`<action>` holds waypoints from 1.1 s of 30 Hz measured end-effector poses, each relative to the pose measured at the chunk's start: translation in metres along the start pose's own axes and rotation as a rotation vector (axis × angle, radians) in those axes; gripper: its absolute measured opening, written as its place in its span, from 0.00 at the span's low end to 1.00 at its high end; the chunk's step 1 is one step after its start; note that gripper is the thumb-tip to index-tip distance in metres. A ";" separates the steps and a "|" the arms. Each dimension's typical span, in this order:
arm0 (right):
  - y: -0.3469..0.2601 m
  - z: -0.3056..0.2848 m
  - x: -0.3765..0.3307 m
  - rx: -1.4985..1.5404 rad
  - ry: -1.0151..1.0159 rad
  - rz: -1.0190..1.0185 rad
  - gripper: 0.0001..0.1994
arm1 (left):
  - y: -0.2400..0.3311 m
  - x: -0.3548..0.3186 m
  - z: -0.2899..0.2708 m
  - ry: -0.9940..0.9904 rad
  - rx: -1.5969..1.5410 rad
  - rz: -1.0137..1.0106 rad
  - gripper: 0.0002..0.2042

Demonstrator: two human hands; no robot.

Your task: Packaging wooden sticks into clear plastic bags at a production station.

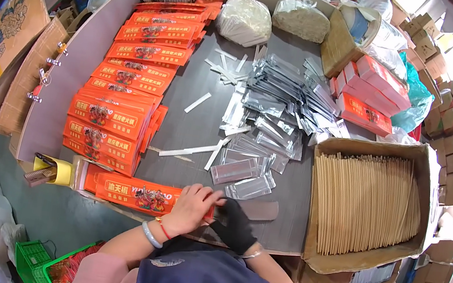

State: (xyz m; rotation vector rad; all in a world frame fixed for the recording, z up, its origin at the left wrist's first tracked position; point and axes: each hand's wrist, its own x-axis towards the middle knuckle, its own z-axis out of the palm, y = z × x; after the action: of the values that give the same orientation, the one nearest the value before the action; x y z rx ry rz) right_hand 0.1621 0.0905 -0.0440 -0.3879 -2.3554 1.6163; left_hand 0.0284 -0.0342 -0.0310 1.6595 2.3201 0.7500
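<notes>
A printed orange-red paper packet [150, 199] lies at the table's front edge. My left hand [191, 208], bare, is closed over its right end, with the fingers together. My right hand [232, 227] wears a black glove and meets the left at that same end. Its fingers are bent inward; what they hold is hidden. Just beyond the glove lies a flat grey-brown strip [258, 210]. Farther back are clear flat sachets [242, 171], some with dark contents, in a loose heap. White paper strips [198, 103] are scattered beside them.
Overlapping stacks of orange-red packets [106, 115] line the left side. A carton of wooden chopsticks [368, 205] stands at the right. Plastic-wrapped bundles [244, 20] and red boxes [364, 114] sit farther back. A yellow holder [63, 172] is at the front left corner.
</notes>
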 end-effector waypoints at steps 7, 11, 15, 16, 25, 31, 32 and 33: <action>-0.015 -0.055 0.000 -0.717 -0.081 -0.079 0.30 | 0.001 0.028 -0.072 -0.392 0.111 0.256 0.13; -0.010 -0.085 -0.012 -0.731 0.212 -0.002 0.29 | -0.053 0.049 -0.140 0.172 0.331 0.131 0.07; -0.021 -0.074 -0.012 -0.768 0.121 0.015 0.29 | -0.048 -0.013 -0.057 0.240 0.153 -0.289 0.34; -0.025 -0.069 -0.013 -0.820 0.082 0.021 0.29 | -0.030 -0.025 -0.033 0.138 0.168 -0.394 0.40; -0.031 -0.053 -0.005 -0.848 -0.171 -0.001 0.29 | -0.031 -0.045 -0.003 0.146 -0.110 -0.513 0.48; -0.018 0.012 0.019 -0.730 -0.164 -0.194 0.31 | -0.037 -0.035 -0.008 0.065 -0.100 -0.496 0.42; -0.017 0.002 0.020 -0.654 -0.096 -0.213 0.31 | -0.051 -0.031 -0.006 0.162 -0.130 -0.415 0.37; -0.015 -0.012 0.020 -0.579 -0.028 -0.231 0.31 | -0.065 -0.025 -0.006 0.258 -0.162 -0.331 0.33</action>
State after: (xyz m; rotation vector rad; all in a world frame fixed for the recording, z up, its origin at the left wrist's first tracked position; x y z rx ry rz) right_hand 0.1468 0.1023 -0.0247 -0.1858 -2.7394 0.8261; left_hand -0.0193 -0.0752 -0.0618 1.1287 2.5339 1.0928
